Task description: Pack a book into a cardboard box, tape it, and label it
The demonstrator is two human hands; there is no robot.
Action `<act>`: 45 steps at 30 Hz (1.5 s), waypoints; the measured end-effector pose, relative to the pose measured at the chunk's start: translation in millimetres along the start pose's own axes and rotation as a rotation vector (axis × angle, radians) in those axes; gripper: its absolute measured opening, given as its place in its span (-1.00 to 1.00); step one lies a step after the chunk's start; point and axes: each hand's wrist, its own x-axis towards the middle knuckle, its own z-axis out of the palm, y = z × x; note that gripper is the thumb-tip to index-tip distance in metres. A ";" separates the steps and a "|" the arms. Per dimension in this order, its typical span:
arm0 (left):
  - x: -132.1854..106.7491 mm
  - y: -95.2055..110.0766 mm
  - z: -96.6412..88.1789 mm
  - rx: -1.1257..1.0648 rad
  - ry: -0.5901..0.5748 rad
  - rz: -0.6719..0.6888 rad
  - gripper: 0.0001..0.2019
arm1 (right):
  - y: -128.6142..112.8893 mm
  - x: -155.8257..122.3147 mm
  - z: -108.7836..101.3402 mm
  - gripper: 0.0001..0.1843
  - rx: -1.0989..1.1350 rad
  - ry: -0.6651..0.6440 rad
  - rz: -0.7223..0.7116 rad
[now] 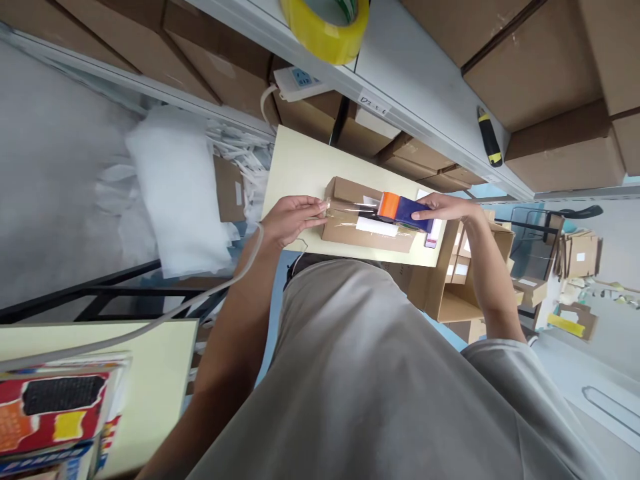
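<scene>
A closed cardboard box (345, 230) lies on the pale yellow tabletop (295, 160) in front of me, with a white label (376, 227) on it. My right hand (443, 207) is closed around a blue and orange tape dispenser (400, 208) above the right part of the box. Clear tape (350, 207) stretches from the dispenser leftward along the box to my left hand (300, 217). At the box's left end, my left fingers pinch the tape's loose end. A phone-like flat object (432, 235) lies beside the dispenser, partly hidden by it.
A shelf above carries a yellow tape roll (327, 33), a utility knife (489, 137) and large cartons (540, 73). A power strip (300, 81) hangs under it. White packing foam (175, 193) stands left, an open carton (457, 300) right. A grey cable (200, 293) crosses near my left arm.
</scene>
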 end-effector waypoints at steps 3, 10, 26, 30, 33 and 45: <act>9.9 -9.2 -8.3 -0.011 -0.008 -0.005 -0.65 | 6.5 11.2 9.7 -0.10 -0.011 -0.012 0.011; 23.0 -23.6 -23.2 0.028 -0.006 -0.037 -0.62 | 13.2 34.6 37.6 -0.07 -0.095 0.023 0.012; 72.0 -56.5 -27.2 0.139 -0.020 -0.047 -0.40 | 21.4 50.6 45.7 -0.13 -0.101 0.055 0.055; 69.8 -57.2 -26.9 0.217 0.121 0.022 -0.31 | 17.8 49.2 46.7 -0.14 -0.076 0.056 0.062; 56.1 -58.5 -16.8 0.289 0.262 0.128 -0.42 | 16.8 47.9 47.1 -0.16 -0.046 0.052 0.054; 27.1 -67.1 28.9 0.465 0.517 0.172 -0.71 | 41.4 43.3 39.2 -0.22 -0.062 -0.091 -0.061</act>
